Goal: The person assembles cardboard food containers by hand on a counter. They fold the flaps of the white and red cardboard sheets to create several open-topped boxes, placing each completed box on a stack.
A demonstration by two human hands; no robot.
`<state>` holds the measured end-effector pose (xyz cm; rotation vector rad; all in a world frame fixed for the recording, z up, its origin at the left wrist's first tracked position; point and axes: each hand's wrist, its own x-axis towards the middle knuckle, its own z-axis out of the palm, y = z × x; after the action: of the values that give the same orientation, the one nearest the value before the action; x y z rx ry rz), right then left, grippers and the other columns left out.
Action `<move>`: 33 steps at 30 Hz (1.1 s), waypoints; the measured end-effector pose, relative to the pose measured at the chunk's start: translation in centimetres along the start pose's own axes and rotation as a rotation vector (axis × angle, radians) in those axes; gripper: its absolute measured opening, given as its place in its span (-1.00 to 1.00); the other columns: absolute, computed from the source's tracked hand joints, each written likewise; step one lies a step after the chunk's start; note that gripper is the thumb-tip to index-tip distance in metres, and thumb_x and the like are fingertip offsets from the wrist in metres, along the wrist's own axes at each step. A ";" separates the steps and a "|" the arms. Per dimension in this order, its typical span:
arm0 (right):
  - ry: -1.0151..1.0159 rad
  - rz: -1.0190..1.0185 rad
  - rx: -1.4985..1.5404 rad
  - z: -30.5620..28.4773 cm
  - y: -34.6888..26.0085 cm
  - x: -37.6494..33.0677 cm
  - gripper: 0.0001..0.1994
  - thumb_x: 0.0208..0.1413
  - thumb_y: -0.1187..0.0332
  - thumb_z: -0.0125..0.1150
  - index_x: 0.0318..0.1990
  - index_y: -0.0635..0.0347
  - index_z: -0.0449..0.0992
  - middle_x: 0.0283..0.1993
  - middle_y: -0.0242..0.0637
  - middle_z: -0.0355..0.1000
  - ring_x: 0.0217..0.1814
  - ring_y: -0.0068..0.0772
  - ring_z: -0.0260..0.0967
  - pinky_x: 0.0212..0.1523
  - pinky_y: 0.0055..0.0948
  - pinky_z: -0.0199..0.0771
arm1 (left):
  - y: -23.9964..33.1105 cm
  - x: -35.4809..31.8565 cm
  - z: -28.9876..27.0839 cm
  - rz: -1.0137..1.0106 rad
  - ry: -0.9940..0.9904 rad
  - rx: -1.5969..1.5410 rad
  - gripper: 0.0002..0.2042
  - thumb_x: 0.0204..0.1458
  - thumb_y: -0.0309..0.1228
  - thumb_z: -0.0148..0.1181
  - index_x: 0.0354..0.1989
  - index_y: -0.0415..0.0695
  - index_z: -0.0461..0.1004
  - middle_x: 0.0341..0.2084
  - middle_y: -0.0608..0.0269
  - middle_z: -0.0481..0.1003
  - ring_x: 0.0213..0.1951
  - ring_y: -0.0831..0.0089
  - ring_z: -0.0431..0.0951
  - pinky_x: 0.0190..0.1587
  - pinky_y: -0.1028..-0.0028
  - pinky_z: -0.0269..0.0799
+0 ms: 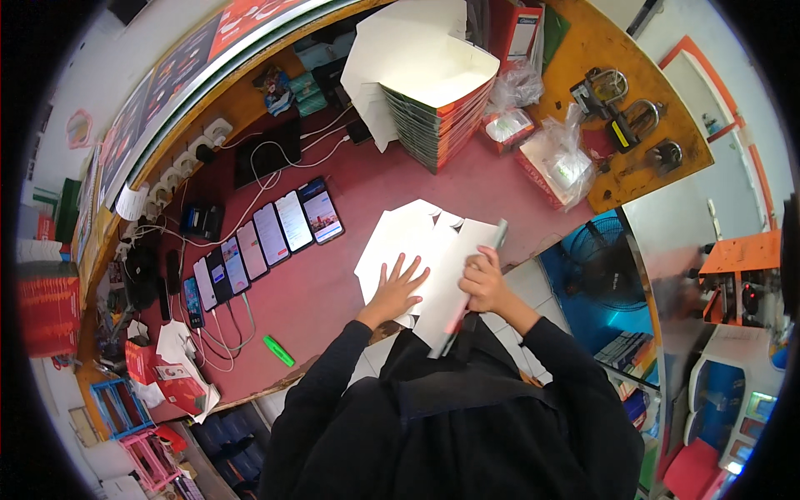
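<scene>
Left hand (393,293): is lying palm-down on white card sheet (396,237), fingers standing wide apart, gripping nothing. Left forearm is angling in from near left. Right hand (486,285): is reaching in from near right, fingers curling closed on right edge of sheet. White card sheet: is lying at near edge of counter (312,312), near end overhanging. Plain white face is pointing up; far outline is showing angular flaps and notches; narrow printed strip is showing red and grey-green along right edge.
</scene>
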<state>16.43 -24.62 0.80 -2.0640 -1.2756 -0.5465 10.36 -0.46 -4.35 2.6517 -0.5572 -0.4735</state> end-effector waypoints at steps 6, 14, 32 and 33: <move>0.184 -0.104 0.193 6.7 0.1 11.3 -0.84 -0.53 0.34 0.14 -0.67 0.11 0.34 -0.57 -0.40 0.22 -0.28 -0.30 0.27 0.03 -0.10 0.21 | -1.5 0.2 0.9 -0.074 -0.071 0.091 -0.42 0.10 -0.19 0.01 0.31 0.10 0.04 0.34 0.15 -0.11 0.36 0.10 -0.21 0.28 -0.08 -0.26; 0.075 -0.028 0.276 16.3 1.3 12.5 -0.89 -0.47 0.42 0.10 -0.63 0.10 0.44 -0.54 -0.35 0.29 -0.22 -0.24 0.25 0.01 -0.14 0.21 | -10.3 -3.5 11.4 -0.296 0.362 -0.496 -0.43 0.12 -0.21 -0.03 0.32 0.03 0.01 0.28 0.11 0.06 0.32 0.17 -0.03 0.30 0.06 -0.16; 0.270 1.204 1.133 0.3 3.6 -7.4 -0.37 -0.09 0.65 0.16 0.22 0.26 0.15 0.12 -0.21 0.29 0.17 -0.35 0.21 0.18 -0.39 0.18 | 0.1 15.9 -7.3 0.237 0.387 -0.108 -0.33 -0.16 -0.22 0.30 0.17 -0.13 0.20 0.16 0.01 0.19 0.18 0.11 0.18 0.09 0.17 0.20; 0.272 1.214 1.133 0.4 4.0 -6.8 -0.37 -0.09 0.65 0.16 0.22 0.26 0.15 0.12 -0.21 0.29 0.17 -0.35 0.21 0.18 -0.39 0.18 | -0.6 17.4 -8.0 0.292 0.213 -0.230 -0.36 -0.17 -0.23 0.32 0.12 -0.17 0.26 0.07 -0.01 0.29 0.09 0.15 0.29 0.04 0.24 0.25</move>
<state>16.99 -29.90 -5.04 -1.2934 0.0725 0.3961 28.78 -5.22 -1.85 2.3154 -0.7574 -0.1550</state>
